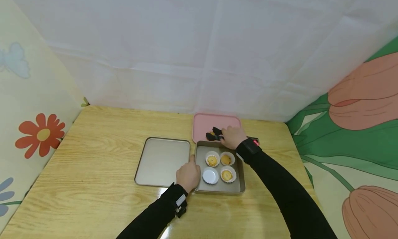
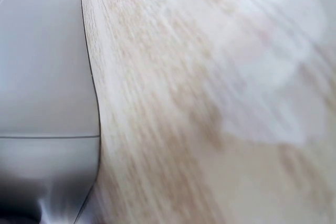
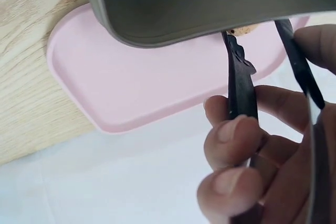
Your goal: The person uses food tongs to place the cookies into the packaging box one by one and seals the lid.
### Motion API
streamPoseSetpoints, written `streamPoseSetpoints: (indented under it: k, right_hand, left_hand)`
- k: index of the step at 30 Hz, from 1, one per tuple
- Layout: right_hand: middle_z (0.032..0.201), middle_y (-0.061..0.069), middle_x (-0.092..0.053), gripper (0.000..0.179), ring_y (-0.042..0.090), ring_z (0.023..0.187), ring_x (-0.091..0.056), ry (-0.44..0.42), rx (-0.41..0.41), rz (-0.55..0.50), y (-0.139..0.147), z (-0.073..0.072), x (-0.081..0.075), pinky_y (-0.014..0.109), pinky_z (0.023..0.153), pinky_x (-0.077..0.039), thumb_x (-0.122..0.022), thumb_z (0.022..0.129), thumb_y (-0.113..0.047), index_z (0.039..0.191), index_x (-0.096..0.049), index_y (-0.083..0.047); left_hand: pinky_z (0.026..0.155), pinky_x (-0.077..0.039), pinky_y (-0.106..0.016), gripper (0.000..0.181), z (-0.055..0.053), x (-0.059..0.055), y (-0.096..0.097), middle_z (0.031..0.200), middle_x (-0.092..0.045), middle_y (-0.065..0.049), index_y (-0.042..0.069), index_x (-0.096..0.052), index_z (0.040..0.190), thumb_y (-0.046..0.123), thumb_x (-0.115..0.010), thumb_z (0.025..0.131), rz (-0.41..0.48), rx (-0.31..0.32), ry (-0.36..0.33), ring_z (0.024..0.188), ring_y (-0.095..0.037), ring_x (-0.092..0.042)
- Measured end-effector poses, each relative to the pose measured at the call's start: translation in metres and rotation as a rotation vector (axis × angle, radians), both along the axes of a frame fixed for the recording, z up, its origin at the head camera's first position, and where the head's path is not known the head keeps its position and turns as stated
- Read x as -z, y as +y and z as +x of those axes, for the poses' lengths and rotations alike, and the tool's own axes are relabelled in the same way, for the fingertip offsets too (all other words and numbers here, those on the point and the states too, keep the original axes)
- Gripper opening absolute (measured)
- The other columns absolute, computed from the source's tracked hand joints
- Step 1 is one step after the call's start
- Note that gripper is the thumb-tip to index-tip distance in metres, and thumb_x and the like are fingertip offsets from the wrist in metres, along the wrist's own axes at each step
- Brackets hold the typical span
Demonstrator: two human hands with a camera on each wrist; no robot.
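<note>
My right hand (image 1: 233, 137) holds black-tipped tongs (image 3: 241, 77), their arms apart. The tong tips lie around a small round pastry (image 3: 244, 30) on the pink tray (image 1: 201, 123); the tin's wall partly hides it in the right wrist view. At the left wall of a deep square baking tin (image 1: 217, 188), my left hand (image 1: 188, 175) grips the edge, one finger pointing forward along it. Inside the tin stand white paper cups. Three hold golden pastries (image 1: 227, 175); the front left paper cup (image 1: 210, 176) has nothing in it.
A shallow metal lid or tray (image 1: 163, 161) lies flat left of the tin. The wooden table (image 1: 102, 156) ends at a white cloth backdrop (image 1: 155, 59). Printed panels (image 1: 357, 156) stand at both sides.
</note>
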State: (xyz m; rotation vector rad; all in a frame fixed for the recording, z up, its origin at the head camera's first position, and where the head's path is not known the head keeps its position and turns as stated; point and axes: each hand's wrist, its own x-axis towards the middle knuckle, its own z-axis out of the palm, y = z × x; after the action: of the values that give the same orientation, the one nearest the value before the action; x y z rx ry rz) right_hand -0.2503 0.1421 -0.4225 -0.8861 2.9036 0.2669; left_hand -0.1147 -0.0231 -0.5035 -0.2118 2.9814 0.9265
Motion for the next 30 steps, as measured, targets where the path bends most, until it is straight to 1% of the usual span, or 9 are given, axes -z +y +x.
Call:
streamPoseSetpoints:
  k: [4,9,15,17,24,27,30]
  right_hand:
    - [0.084,0.013,-0.061,0.031,0.028,0.077,-0.06,-0.02,0.004,0.017,-0.001,-0.001,0.0,0.044,0.062,-0.046,-0.058,0.083,-0.032,0.096,-0.061,-0.004]
    - [0.079,0.012,-0.061,0.027,0.028,0.073,-0.06,-0.026,-0.017,0.005,-0.003,-0.005,-0.002,0.043,0.06,-0.046,-0.061,0.081,-0.03,0.088,-0.063,-0.004]
    - [0.08,0.013,-0.063,0.026,0.028,0.075,-0.061,-0.048,-0.033,0.006,-0.006,-0.012,-0.006,0.043,0.063,-0.047,-0.061,0.08,-0.029,0.088,-0.063,-0.004]
    - [0.079,0.012,-0.063,0.025,0.028,0.074,-0.061,-0.059,-0.022,0.003,-0.007,-0.014,-0.007,0.043,0.063,-0.047,-0.06,0.08,-0.028,0.086,-0.063,-0.004]
    - [0.074,0.008,-0.063,0.02,0.025,0.069,-0.061,-0.096,0.048,-0.005,-0.011,-0.015,-0.012,0.044,0.061,-0.046,-0.062,0.08,-0.028,0.074,-0.062,-0.009]
    - [0.073,0.007,-0.063,0.027,0.024,0.068,-0.06,-0.089,0.046,0.005,-0.012,-0.016,-0.012,0.043,0.061,-0.047,-0.063,0.079,-0.036,0.07,-0.06,-0.01]
    - [0.068,0.005,-0.06,0.036,0.022,0.064,-0.058,-0.067,0.028,0.014,-0.013,-0.018,-0.01,0.042,0.059,-0.046,-0.065,0.078,-0.044,0.064,-0.057,-0.011]
  left_hand:
    - [0.045,-0.039,-0.042,0.04,0.0,0.0,0.0,0.069,-0.061,-0.015,0.002,-0.048,0.123,0.018,-0.046,0.087,0.002,-0.004,-0.003,0.057,-0.028,-0.058]
    - [0.045,-0.04,-0.042,0.038,0.001,-0.001,0.0,0.069,-0.061,-0.015,0.002,-0.048,0.121,0.018,-0.046,0.087,0.007,-0.007,-0.004,0.057,-0.028,-0.059]
    - [0.046,-0.04,-0.043,0.039,0.001,-0.001,0.0,0.07,-0.062,-0.015,0.001,-0.048,0.122,0.018,-0.045,0.087,0.008,-0.015,-0.007,0.058,-0.029,-0.059]
    - [0.046,-0.04,-0.043,0.039,0.0,0.0,0.0,0.07,-0.062,-0.015,0.001,-0.048,0.123,0.019,-0.045,0.087,0.005,-0.013,-0.007,0.058,-0.029,-0.059]
    - [0.046,-0.04,-0.043,0.04,0.002,0.001,0.0,0.069,-0.062,-0.015,0.002,-0.047,0.124,0.018,-0.045,0.087,0.018,-0.008,-0.016,0.059,-0.029,-0.059]
    - [0.046,-0.04,-0.043,0.042,0.001,0.002,0.0,0.071,-0.062,-0.016,0.002,-0.047,0.125,0.019,-0.045,0.087,0.012,-0.006,-0.019,0.06,-0.029,-0.06]
    - [0.047,-0.041,-0.043,0.042,0.0,0.002,0.0,0.074,-0.063,-0.016,0.002,-0.046,0.126,0.019,-0.045,0.088,0.008,-0.005,-0.022,0.061,-0.03,-0.06]
